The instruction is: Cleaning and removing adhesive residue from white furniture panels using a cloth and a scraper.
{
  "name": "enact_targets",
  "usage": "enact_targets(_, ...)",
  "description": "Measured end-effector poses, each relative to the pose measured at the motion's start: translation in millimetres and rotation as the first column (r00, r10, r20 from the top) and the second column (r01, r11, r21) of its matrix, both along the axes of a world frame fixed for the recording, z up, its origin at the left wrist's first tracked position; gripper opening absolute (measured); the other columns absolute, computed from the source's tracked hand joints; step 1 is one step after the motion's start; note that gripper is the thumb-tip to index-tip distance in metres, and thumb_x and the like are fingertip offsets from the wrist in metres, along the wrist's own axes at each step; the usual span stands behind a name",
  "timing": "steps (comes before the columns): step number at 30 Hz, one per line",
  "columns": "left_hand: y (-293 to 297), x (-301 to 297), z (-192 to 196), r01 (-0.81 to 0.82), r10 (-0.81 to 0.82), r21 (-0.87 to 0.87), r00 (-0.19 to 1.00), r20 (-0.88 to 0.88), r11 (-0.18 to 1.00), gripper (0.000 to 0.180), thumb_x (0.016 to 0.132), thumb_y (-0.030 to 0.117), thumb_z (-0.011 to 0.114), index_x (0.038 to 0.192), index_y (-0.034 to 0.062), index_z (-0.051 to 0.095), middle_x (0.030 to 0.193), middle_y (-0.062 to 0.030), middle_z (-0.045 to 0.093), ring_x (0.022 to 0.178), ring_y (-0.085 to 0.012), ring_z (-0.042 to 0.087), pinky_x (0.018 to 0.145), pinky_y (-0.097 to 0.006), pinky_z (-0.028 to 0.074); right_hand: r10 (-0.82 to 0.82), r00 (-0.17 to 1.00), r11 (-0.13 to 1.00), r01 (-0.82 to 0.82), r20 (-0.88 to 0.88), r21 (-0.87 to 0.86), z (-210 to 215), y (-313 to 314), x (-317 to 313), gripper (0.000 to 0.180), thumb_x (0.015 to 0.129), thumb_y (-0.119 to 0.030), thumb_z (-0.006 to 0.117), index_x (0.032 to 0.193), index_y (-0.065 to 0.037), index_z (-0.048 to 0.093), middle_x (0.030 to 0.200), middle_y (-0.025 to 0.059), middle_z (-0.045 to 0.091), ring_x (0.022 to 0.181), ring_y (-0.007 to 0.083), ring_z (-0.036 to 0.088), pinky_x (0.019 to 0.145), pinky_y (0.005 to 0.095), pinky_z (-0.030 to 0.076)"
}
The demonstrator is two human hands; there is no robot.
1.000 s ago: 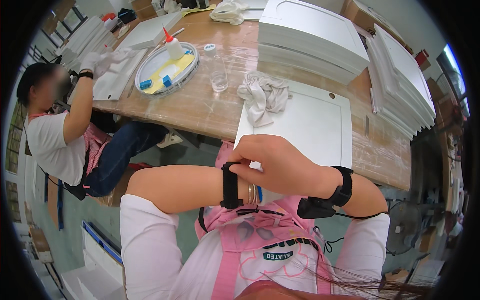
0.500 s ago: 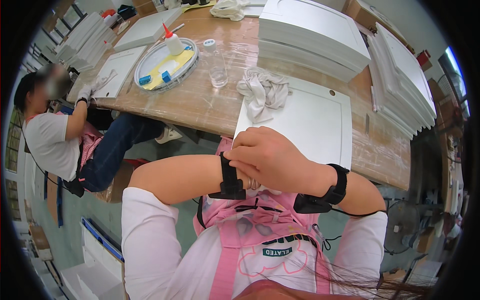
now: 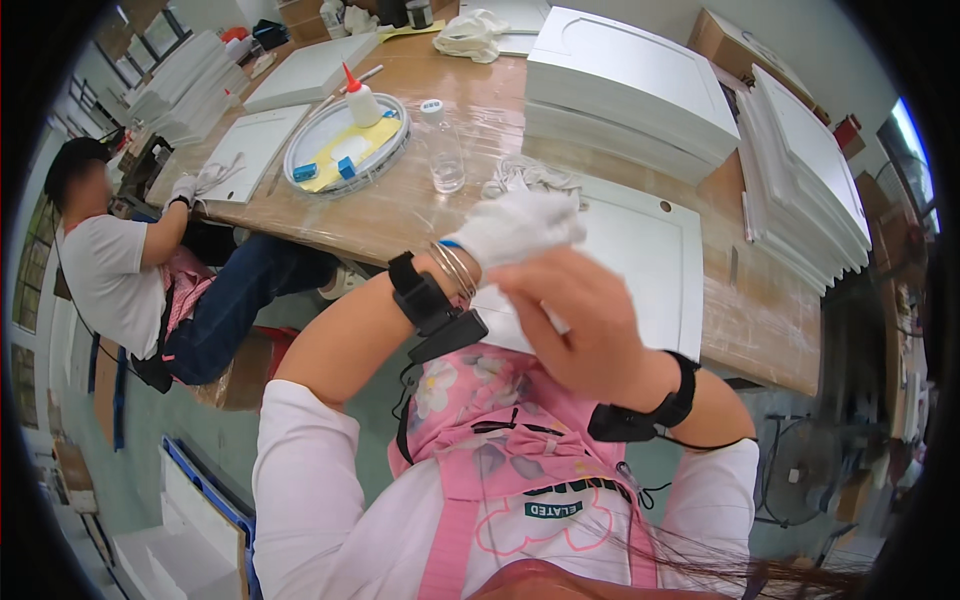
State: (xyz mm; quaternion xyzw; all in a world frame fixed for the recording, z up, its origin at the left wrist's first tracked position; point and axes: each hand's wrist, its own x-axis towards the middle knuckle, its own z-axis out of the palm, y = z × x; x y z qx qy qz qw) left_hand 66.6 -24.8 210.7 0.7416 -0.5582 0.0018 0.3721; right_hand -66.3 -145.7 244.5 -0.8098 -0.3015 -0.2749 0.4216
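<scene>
The person's left hand [image 3: 515,228] wears a white cotton glove [image 3: 530,215], raised over the edge of a white cabinet door panel [image 3: 640,265]. The bare right hand [image 3: 580,320] pinches the glove's cuff, fingers closed on the fabric. The panel lies on a plastic-wrapped wooden workbench [image 3: 400,210] beside a clear plastic bottle [image 3: 442,150], a round tray [image 3: 345,145] and stacked white panels [image 3: 630,90]. A seated co-worker [image 3: 120,270] works at the bench's left end in a workshop.
</scene>
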Motion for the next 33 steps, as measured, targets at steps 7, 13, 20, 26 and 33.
enact_targets(7, 1, 24, 23, -0.458, 0.215, -0.151, 0.651, -0.727, 0.876, 0.028, 0.101, 0.028, 0.056, 0.103, 0.0037, 0.071, 0.097, -0.002, 0.07, 0.088, -0.011, 0.064, 0.078, -0.028, 0.054, 0.077, 0.986, 0.997, -0.074, -0.15, 0.023, -40, 18, 2, 0.044, 0.083, -0.007, 0.076, 0.123, -0.003, 0.06, 0.117, 0.0148, 0.061, 0.105, 0.0312, 0.06, 0.091, 0.0383, 0.049)
enact_targets(13, -7, 22, 25, -0.473, -0.047, -0.338, 0.527, -0.849, 0.814, 0.024, 0.104, 0.027, 0.057, 0.108, 0.0064, 0.069, 0.093, 0.001, 0.068, 0.08, -0.0049, 0.063, 0.066, -0.021, 0.052, 0.262, 0.9, 0.957, -0.196, -0.347, 0.215, -52, 27, 12, 0.052, 0.081, -0.02, 0.082, 0.123, 0.0, 0.058, 0.118, 0.0153, 0.06, 0.107, 0.0324, 0.058, 0.094, 0.0388, 0.047)
enact_targets(20, -10, 18, 17, -0.541, 0.044, -0.263, 0.489, -0.871, 0.799, 0.022, 0.103, 0.027, 0.058, 0.107, 0.0082, 0.068, 0.09, 0.0023, 0.066, 0.077, -0.0047, 0.061, 0.064, -0.022, 0.052, 0.395, 0.774, 0.911, -0.263, -0.494, 0.318, -56, 22, 15, 0.053, 0.088, -0.023, 0.074, 0.133, -0.001, 0.057, 0.112, 0.0098, 0.058, 0.093, 0.0199, 0.056, 0.089, 0.0318, 0.047)
enact_targets(26, -17, 18, 5, -0.529, 0.052, -0.272, 0.518, -0.854, 0.804, 0.025, 0.103, 0.025, 0.057, 0.1, 0.0027, 0.067, 0.087, 0.0, 0.066, 0.076, -0.007, 0.059, 0.067, -0.023, 0.05, 0.517, 0.643, 0.851, -0.317, -0.565, 0.418, -71, 15, 27, 0.048, 0.105, -0.038, 0.051, 0.132, 0.001, 0.058, 0.115, 0.0084, 0.06, 0.094, 0.0151, 0.054, 0.088, 0.031, 0.046)
enact_targets(33, -18, 8, 17, -0.467, -0.127, -0.367, 0.468, -0.875, 0.804, 0.026, 0.103, 0.029, 0.058, 0.101, 0.0038, 0.066, 0.088, -0.0007, 0.065, 0.077, -0.0069, 0.06, 0.068, -0.023, 0.051, 0.568, 0.461, 0.82, -0.39, -0.682, 0.419, -60, 5, 34, 0.068, 0.109, -0.053, 0.024, 0.131, 0.001, 0.059, 0.104, 0.0053, 0.064, 0.088, 0.0147, 0.056, 0.083, 0.0291, 0.045)
